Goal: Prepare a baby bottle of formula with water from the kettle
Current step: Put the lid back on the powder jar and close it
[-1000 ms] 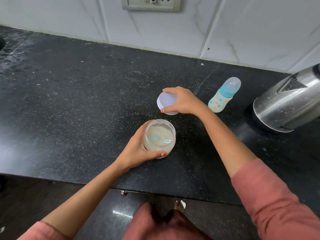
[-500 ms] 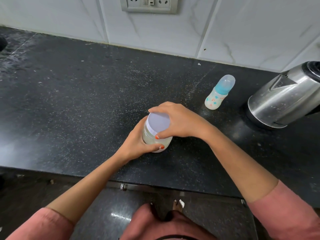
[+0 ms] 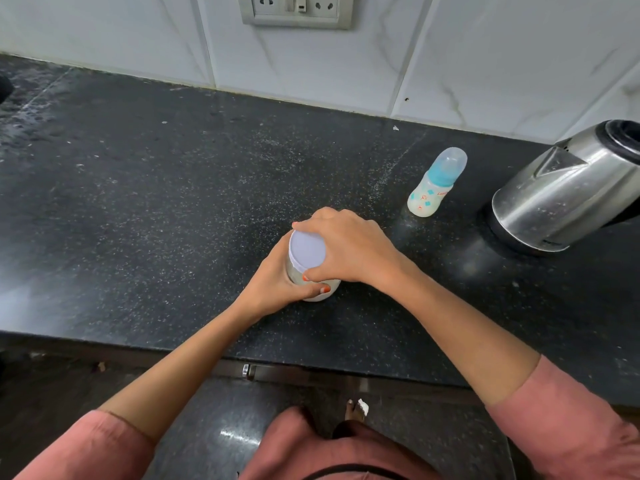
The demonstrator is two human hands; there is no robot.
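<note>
A clear formula jar (image 3: 318,292) stands on the black counter (image 3: 145,209) near its front edge. My left hand (image 3: 277,282) grips the jar's side. On top of the jar sits a pale lilac lid (image 3: 306,250), and my right hand (image 3: 349,249) grips it from above with curled fingers. The baby bottle (image 3: 434,187), capped, with a blue collar and milky liquid inside, stands upright to the right, apart from both hands. Further right is the steel kettle (image 3: 568,192) on its base.
A white tiled wall with a socket plate (image 3: 296,10) runs behind the counter. The counter's front edge (image 3: 173,344) is close to my body. Fine white specks lie scattered on the counter around the jar.
My right hand carried the lid from behind the open jar down onto its mouth. It now holds the lid on the jar, while my left hand kept hold of the jar.
</note>
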